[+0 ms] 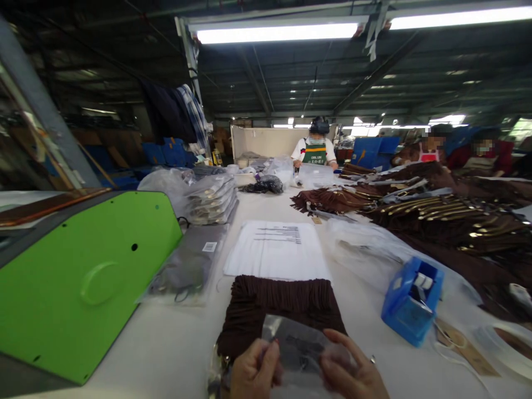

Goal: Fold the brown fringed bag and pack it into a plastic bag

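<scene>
Plastic bag (301, 346) pinched at its left edge by left hand (257, 368) and grasped at its right by right hand (349, 368), over brown fabric (286, 302). Just beyond, printed white sheet (276, 252) on table (174, 349); to right, tape dispenser (409, 310); to left, green casing (103, 277).

Place: textile workshop, factory-floor type. Overhead: dark roof beams (376, 75) spanned large hall; fluorescent tubes (276, 33) hung above long white worktable (166, 343). Goods: heaped brown fabric pieces (461, 221) lay at right; bagged stack (211, 197) stood at left, near flat bag bearing barcode label (209, 247); brown pleated piece (286, 293) lay at near end. Equipment: green-sided machine (91, 288) stood at left, blue tape dispenser (411, 305) at right. Staff: aproned worker (315, 152) appeared at far end, two more people (428, 154) at right.
</scene>
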`<state>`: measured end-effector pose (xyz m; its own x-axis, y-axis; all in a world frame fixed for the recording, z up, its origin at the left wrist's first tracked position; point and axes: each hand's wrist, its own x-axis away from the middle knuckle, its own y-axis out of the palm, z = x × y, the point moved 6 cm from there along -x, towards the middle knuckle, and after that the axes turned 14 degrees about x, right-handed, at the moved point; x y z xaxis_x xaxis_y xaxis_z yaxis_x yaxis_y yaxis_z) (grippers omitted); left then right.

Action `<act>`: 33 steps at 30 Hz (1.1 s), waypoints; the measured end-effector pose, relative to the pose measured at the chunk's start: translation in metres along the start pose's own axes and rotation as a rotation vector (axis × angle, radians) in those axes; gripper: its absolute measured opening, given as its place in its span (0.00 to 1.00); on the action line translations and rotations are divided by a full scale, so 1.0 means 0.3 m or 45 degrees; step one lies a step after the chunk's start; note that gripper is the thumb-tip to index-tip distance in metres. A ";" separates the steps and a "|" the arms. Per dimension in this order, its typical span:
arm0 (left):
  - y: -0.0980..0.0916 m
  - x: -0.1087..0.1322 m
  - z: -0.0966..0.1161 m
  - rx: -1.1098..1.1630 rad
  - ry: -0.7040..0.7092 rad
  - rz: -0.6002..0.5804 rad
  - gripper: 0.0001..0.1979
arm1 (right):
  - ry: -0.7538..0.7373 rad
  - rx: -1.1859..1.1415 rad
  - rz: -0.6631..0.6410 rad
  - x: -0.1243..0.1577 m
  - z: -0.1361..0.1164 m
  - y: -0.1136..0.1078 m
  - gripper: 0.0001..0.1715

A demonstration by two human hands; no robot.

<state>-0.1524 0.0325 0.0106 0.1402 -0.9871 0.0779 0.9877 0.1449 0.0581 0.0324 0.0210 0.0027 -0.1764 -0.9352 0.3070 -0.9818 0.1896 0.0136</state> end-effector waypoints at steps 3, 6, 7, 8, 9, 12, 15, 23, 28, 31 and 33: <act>-0.020 -0.061 0.029 -0.143 -0.005 0.034 0.21 | -0.162 0.237 -0.010 -0.063 -0.072 0.023 0.27; -0.028 -0.142 0.103 -0.701 0.178 0.093 0.19 | -0.327 0.640 0.030 -0.138 -0.142 0.050 0.23; -0.029 -0.166 0.118 -0.862 0.228 0.116 0.19 | -0.361 0.757 0.075 -0.162 -0.154 0.055 0.23; -0.031 -0.186 0.127 -0.974 0.261 0.136 0.18 | -0.387 0.848 0.124 -0.183 -0.160 0.059 0.23; -0.035 -0.202 0.128 -1.036 0.280 0.147 0.17 | -0.401 0.916 0.164 -0.201 -0.159 0.064 0.24; -0.049 -0.218 0.110 -1.144 0.347 0.165 0.12 | -0.415 1.045 0.241 -0.234 -0.141 0.077 0.25; -0.038 -0.182 0.134 -1.294 0.783 0.263 0.10 | -0.424 1.146 0.272 -0.244 -0.123 0.090 0.27; 0.106 -0.144 0.084 -1.455 1.368 -0.183 0.16 | -0.607 1.374 0.449 -0.256 -0.123 0.024 0.27; 0.111 -0.168 0.040 -1.401 1.151 -0.288 0.18 | -1.628 1.550 0.707 -0.117 -0.192 0.113 0.17; 0.089 -0.163 0.078 -1.321 1.085 -0.352 0.18 | -1.831 1.679 0.498 -0.096 -0.149 0.214 0.17; 0.038 -0.150 0.128 -1.254 1.121 -0.371 0.17 | -1.761 1.769 0.519 -0.114 -0.112 0.238 0.18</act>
<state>-0.1500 0.0811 0.0458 -0.4507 -0.7432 -0.4945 0.5751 0.1818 -0.7976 -0.0294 0.0766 0.0252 0.3801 -0.5889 -0.7132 -0.1318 0.7288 -0.6720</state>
